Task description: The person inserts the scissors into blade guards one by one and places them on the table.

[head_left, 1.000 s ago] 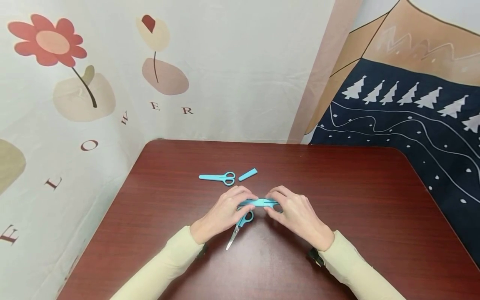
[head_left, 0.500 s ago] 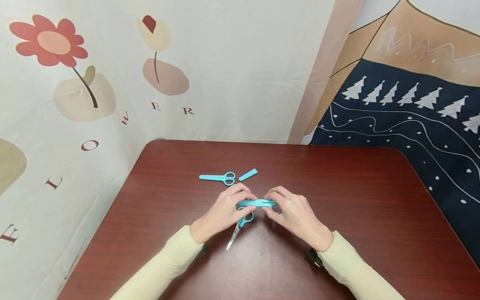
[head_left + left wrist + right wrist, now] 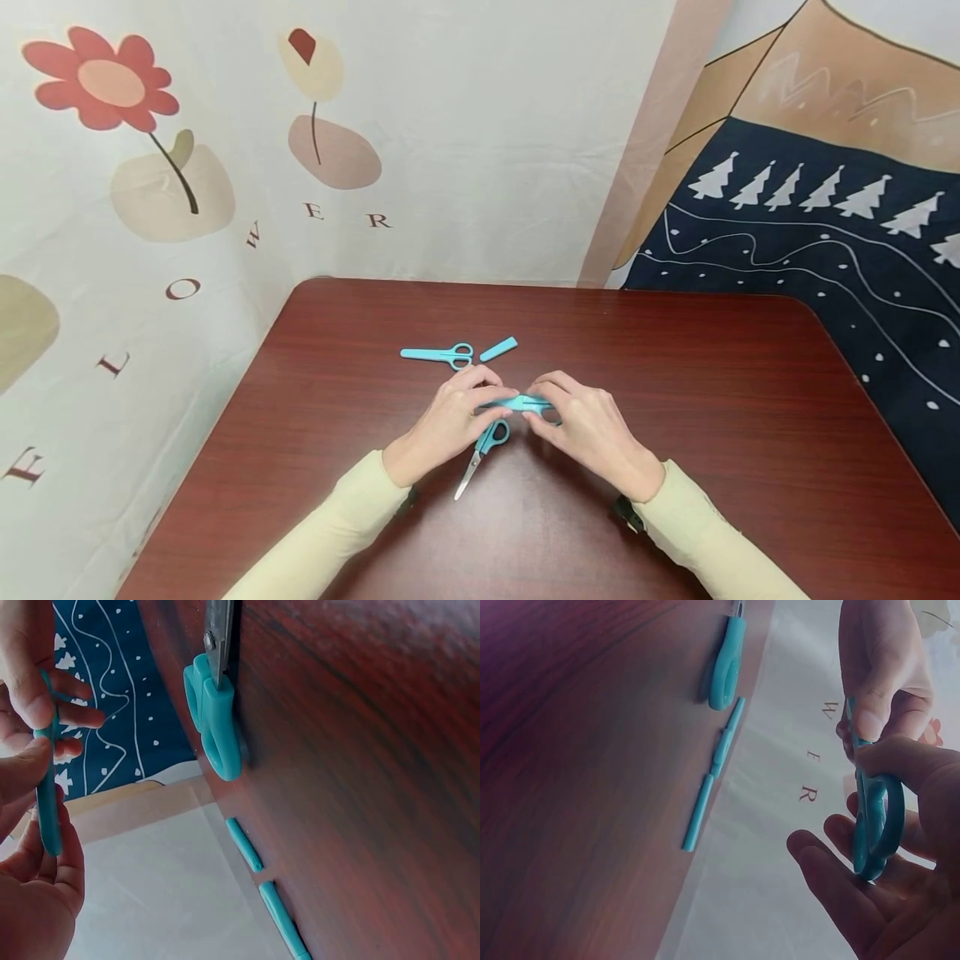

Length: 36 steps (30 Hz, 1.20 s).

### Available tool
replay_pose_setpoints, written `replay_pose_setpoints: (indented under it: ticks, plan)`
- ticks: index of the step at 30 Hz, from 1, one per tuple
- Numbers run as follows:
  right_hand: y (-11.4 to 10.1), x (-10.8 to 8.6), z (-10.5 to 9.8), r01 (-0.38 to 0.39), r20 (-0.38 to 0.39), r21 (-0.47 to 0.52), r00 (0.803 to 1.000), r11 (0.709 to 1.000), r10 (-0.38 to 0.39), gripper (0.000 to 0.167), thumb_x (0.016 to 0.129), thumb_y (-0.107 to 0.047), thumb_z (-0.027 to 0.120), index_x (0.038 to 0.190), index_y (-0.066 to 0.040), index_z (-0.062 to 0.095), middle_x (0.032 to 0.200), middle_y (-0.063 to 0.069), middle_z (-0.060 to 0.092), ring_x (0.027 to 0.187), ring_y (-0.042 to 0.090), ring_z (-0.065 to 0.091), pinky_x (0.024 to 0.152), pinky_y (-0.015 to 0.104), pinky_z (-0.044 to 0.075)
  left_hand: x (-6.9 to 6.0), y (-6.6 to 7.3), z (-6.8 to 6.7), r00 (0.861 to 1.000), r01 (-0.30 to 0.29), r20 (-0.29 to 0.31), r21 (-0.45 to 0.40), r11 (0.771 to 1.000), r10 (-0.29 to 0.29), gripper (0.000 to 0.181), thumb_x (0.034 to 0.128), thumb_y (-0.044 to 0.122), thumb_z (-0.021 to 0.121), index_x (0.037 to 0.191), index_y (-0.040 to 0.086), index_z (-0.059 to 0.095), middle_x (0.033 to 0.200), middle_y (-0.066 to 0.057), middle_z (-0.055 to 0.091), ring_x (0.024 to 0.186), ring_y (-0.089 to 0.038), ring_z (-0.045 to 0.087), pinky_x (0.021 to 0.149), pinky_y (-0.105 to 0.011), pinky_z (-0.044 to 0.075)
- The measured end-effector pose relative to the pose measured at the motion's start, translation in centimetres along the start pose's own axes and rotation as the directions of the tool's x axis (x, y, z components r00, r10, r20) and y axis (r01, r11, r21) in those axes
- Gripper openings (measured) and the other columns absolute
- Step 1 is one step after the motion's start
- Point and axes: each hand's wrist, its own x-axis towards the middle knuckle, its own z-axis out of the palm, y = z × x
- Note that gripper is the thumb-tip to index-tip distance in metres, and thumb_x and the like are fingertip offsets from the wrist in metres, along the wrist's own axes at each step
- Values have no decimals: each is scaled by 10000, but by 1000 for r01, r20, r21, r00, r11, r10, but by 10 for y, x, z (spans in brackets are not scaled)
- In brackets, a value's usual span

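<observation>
Both hands hold one pair of light-blue scissors [image 3: 534, 403] level above the table. My left hand [image 3: 450, 417] pinches the blue blade cover [image 3: 48, 817] that sits over the blades, between thumb and fingers. My right hand [image 3: 596, 425] grips the scissors by the handle loops [image 3: 877, 825], thumb close to where cover and handles meet. Blades are hidden inside the cover. Below the left hand, a second pair of scissors [image 3: 482, 452] lies on the table, its metal blades bare. Farther back lie covered blue scissors [image 3: 438, 355], and beside their handles a loose blade cover [image 3: 498, 348].
The dark red wooden table [image 3: 712, 400] spreads around the hands, its far edge against a pale wall hanging [image 3: 480, 150] with flowers and letters. A navy hanging [image 3: 787, 242] with white trees stands at the right.
My right hand has shifted slightly left, so the two hands are a little closer together along the held scissors. The things on the table lie as before; the view has shifted slightly.
</observation>
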Motion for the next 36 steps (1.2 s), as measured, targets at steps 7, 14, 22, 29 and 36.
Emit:
replay_pose_setpoints:
  ticks: [7, 14, 22, 29, 36]
  plan:
    - [-1, 0, -1, -15, 34, 22, 999, 1000, 15, 362, 865, -312, 839, 1169, -132, 760, 1169, 4, 718, 835, 113, 712, 577, 286, 558, -1, -1, -3, 1000, -4, -28, 20, 1000, 5, 229, 808, 93, 883, 1027, 79, 813, 971, -7, 659, 866, -176, 589, 777, -299, 488]
    - [1, -5, -7, -34, 53, 43, 998, 998, 32, 559, 983, -518, 659, 1362, -108, 689, 1433, 43, 628, 1298, 246, 611, 898, 443, 587, -5, -4, -9, 998, 55, -35, -3, 998, -55, 232, 822, 48, 868, 1045, 69, 807, 1018, -31, 664, 935, -213, 584, 786, -313, 511]
    - [9, -9, -18, -97, 163, 16, 982, 995, 93, 665, 984, -590, 605, 1479, -146, 591, 1591, 22, 468, 1505, 309, 361, 1195, 609, 264, -17, -14, -25, 985, 175, 3, -19, 984, -175, 249, 833, 24, 857, 1067, 84, 796, 1079, -33, 671, 999, -219, 575, 778, -328, 509]
    - [17, -17, -23, -112, 205, -27, 972, 993, 115, 668, 971, -591, 616, 1497, -181, 575, 1618, 12, 429, 1514, 331, 336, 1165, 677, 252, -28, -30, -42, 980, 198, 13, 38, 979, -199, 248, 814, 16, 871, 1040, 91, 801, 1050, -21, 680, 1037, -242, 578, 832, -370, 496]
    - [23, -26, -27, -143, 240, -55, 959, 988, 152, 659, 961, -583, 638, 1486, -189, 589, 1609, 16, 442, 1509, 339, 340, 1162, 684, 240, -38, -46, -58, 974, 220, 25, 106, 970, -224, 252, 785, 8, 888, 1015, 79, 812, 977, -8, 699, 905, -210, 528, 743, -340, 463]
